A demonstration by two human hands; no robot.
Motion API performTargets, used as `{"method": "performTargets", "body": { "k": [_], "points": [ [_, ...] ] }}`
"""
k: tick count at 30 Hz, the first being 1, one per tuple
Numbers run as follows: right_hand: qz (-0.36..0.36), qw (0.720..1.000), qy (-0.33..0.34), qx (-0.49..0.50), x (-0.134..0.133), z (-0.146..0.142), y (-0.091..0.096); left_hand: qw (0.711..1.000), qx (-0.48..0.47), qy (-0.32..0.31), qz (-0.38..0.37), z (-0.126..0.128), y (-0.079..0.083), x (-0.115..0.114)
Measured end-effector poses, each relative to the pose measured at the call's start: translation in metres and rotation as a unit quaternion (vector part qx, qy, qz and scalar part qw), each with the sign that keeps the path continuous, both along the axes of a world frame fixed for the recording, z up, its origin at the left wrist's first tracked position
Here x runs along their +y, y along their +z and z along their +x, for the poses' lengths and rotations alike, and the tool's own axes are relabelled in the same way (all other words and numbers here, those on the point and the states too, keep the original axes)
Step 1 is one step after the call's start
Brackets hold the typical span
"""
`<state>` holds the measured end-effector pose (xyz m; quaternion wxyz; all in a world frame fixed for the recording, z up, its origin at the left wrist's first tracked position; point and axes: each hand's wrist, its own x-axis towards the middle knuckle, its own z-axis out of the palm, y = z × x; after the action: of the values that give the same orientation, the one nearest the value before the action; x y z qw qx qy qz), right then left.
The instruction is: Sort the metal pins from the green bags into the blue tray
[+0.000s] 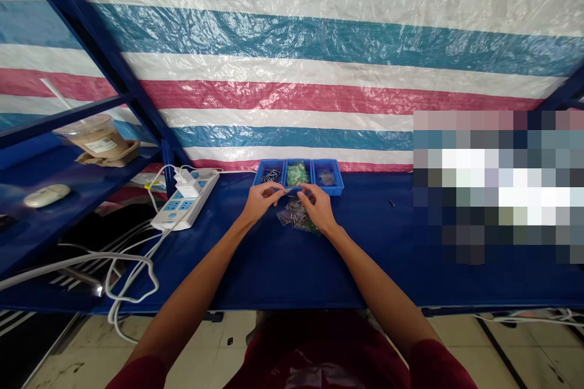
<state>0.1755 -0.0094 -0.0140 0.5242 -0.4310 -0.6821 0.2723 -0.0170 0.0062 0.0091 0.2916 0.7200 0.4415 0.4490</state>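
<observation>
My left hand [263,200] and my right hand [318,205] face each other over the table, fingers pinched. Between their fingertips is a thin, see-through piece that looks like a small plastic bag [292,192]; its contents are too small to make out. Just below lies a pile of small clear bags [295,214] with dark and silvery metal pieces, partly hidden by my right hand. Behind my hands stands a blue three-part bin [337,189]. Its left section holds dark metal pieces [272,176], the middle one greenish clear bags [297,174], the right one small pale pieces [326,178].
A white power strip [187,199] with a plugged-in adapter and looped white cables [132,298] lies at the left. On the left shelf are a drink cup [103,137] and a mouse [47,196]. A small dark piece [391,202] lies to the right. The far right is blurred out.
</observation>
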Motion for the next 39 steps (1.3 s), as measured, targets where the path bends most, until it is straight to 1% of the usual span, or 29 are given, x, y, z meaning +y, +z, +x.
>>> {"method": "performTargets", "body": {
  "k": [2, 5, 8, 14, 16, 18, 21, 24, 26, 28, 30, 32, 34, 35, 37, 39],
  "points": [
    [-0.013, 1.0, 0.014, 0.009, 0.0, -0.001, -0.001, 0.993, -0.081, -0.057, -0.059, 0.009, -0.003, -0.002],
    [-0.009, 0.999, 0.02, 0.024, 0.001, -0.002, -0.002, 0.981, -0.148, -0.082, -0.091, 0.017, -0.007, -0.004],
    [0.003, 0.999, 0.017, 0.032, 0.003, -0.002, -0.003, 0.977, -0.162, -0.082, -0.109, 0.019, -0.009, -0.004],
    [0.01, 0.999, 0.027, 0.017, 0.005, -0.001, -0.005, 0.979, -0.145, -0.068, -0.129, 0.021, -0.011, -0.004],
    [0.013, 0.999, 0.025, 0.026, 0.004, 0.001, -0.004, 0.976, -0.165, -0.051, -0.131, 0.02, -0.011, -0.003],
    [0.034, 0.999, 0.028, 0.03, 0.002, 0.003, -0.002, 0.97, -0.197, -0.038, -0.139, 0.019, -0.009, -0.002],
    [0.081, 0.996, 0.034, 0.005, 0.001, 0.004, -0.001, 0.956, -0.231, -0.054, -0.175, 0.019, -0.005, -0.004],
    [0.104, 0.994, 0.026, -0.012, 0.001, 0.003, -0.001, 0.947, -0.233, -0.075, -0.207, 0.021, -0.001, -0.007],
    [0.106, 0.994, 0.015, -0.012, 0.001, 0.003, 0.0, 0.949, -0.218, -0.07, -0.214, 0.021, 0.0, -0.008],
    [0.088, 0.996, 0.016, -0.012, 0.001, 0.004, 0.002, 0.961, -0.187, -0.047, -0.2, 0.02, -0.001, -0.007],
    [0.035, 0.999, 0.039, 0.012, 0.002, 0.006, 0.003, 0.979, -0.132, -0.008, -0.153, 0.017, -0.002, -0.006],
    [-0.037, 0.994, 0.057, 0.085, 0.005, 0.008, 0.003, 0.994, -0.054, 0.031, -0.087, 0.014, -0.003, -0.004],
    [-0.101, 0.975, 0.041, 0.194, 0.01, 0.01, 0.002, 0.998, 0.032, 0.044, -0.025, 0.01, -0.004, -0.002],
    [-0.122, 0.961, 0.018, 0.248, 0.012, 0.012, 0.001, 0.996, 0.075, 0.04, -0.002, 0.008, -0.004, -0.002],
    [-0.148, 0.932, -0.032, 0.33, 0.017, 0.014, 0.0, 0.987, 0.155, 0.021, 0.033, 0.006, -0.003, -0.001],
    [-0.156, 0.913, -0.066, 0.371, 0.021, 0.016, -0.001, 0.975, 0.217, -0.002, 0.048, 0.002, -0.002, 0.001]
  ]
}}
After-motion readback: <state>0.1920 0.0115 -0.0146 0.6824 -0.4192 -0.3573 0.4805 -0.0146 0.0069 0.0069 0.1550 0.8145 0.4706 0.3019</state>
